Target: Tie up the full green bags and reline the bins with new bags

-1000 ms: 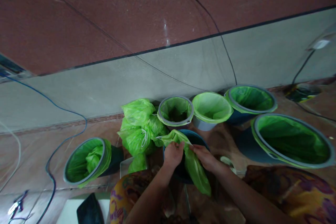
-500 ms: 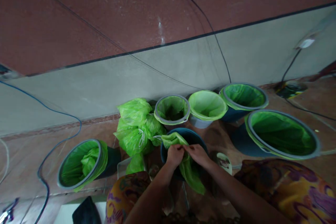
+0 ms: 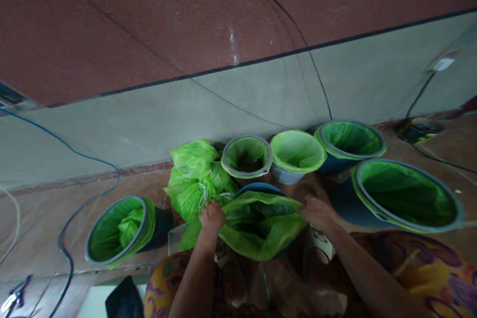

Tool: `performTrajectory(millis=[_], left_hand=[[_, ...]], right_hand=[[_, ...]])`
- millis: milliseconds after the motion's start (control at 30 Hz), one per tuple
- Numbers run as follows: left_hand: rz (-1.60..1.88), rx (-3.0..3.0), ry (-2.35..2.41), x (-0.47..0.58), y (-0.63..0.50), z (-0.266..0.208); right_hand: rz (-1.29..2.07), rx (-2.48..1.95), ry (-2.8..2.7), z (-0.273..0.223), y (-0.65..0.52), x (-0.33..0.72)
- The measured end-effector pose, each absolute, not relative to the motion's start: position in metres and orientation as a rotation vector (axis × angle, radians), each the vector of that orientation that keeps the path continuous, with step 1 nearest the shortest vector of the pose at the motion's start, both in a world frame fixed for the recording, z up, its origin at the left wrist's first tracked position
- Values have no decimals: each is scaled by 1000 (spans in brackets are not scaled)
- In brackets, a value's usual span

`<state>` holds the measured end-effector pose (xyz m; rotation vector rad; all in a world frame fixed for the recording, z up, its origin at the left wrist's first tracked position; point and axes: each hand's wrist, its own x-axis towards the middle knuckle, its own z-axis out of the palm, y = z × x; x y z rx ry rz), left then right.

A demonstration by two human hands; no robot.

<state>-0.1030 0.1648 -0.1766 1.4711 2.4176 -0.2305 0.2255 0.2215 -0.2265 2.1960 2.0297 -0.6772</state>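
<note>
A green plastic bag (image 3: pixel 261 246) is spread wide at its mouth over a blue bucket (image 3: pixel 260 187), whose far rim shows behind it. My left hand (image 3: pixel 212 215) is closed at the bag's left edge. At the opposite edge, my right hand (image 3: pixel 319 212) is closed on the bag too. The bag covers most of the bucket, so how deep it hangs inside is hidden. Just beyond my left hand lie several stuffed green bags (image 3: pixel 192 184) with white ties.
Lined buckets stand around: a grey-rimmed bucket (image 3: pixel 247 176), a pale bucket (image 3: pixel 288 177), a blue bucket (image 3: pixel 350 156), a large bucket (image 3: pixel 408 194) at right and a tilted-looking bucket (image 3: pixel 147 223) at left. A blue hose (image 3: pixel 67 218) crosses the floor.
My hands were together over the bucket with the bag bunched and hanging down. They have moved apart to left and right, and the bag's mouth has opened wide.
</note>
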Motion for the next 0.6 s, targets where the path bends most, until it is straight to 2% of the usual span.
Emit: performTrajectory(millis=[100,233,400,600], left_hand=[[-22,1684,2383,-73,170,-178],[117,1931,2105,-49,185,-190],[142,1806,2124,-49,203,-213],[195,1567,2127,-63,223,-218]], right_hand=[[-548,2091,2243,-210,223,190],[-606,1783,2587,-211,233,152],[-821,1838,2507,-232,256,148],[-1045,1880,2495,-241,284,158]])
